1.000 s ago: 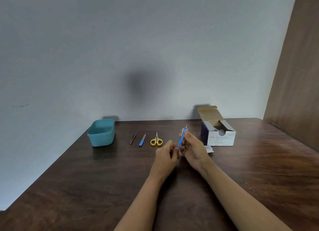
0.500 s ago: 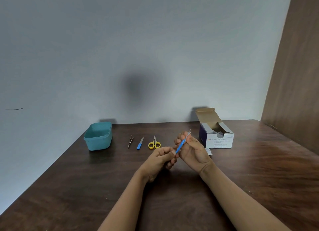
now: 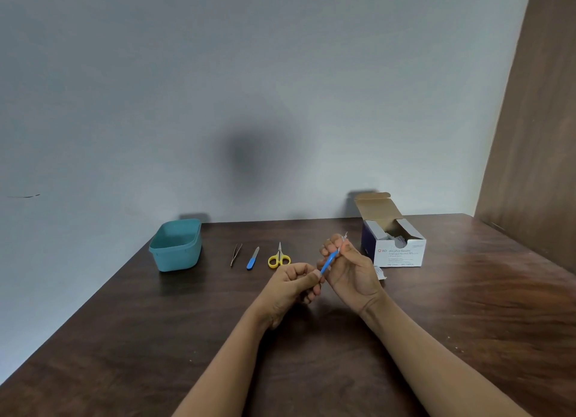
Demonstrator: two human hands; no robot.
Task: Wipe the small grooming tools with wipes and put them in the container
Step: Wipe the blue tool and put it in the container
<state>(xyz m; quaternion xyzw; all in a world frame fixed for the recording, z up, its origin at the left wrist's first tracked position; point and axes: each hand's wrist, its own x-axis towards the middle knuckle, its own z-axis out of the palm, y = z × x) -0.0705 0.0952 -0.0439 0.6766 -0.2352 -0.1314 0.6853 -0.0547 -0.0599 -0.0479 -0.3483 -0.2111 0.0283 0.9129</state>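
A thin blue-handled tool (image 3: 328,261) slants up to the right between both hands above the table's middle. My left hand (image 3: 296,287) pinches its lower end. My right hand (image 3: 349,270) curls its fingers round the upper part, where a bit of white wipe (image 3: 343,239) shows at the fingertips. Tweezers (image 3: 236,254), a blue nail file (image 3: 252,258) and yellow-handled scissors (image 3: 279,257) lie in a row on the table. A teal container (image 3: 176,245) stands at the far left.
An open box of alcohol swabs (image 3: 394,245) stands at the back right, with a torn wrapper (image 3: 380,273) on the table beside it. The dark wooden table (image 3: 156,338) meets a grey wall behind and a brown panel on the right.
My left hand has slid down to the tool's lower end, and the tool now lies more slanted. My right hand stays round its upper part. The camera view shifted slightly.
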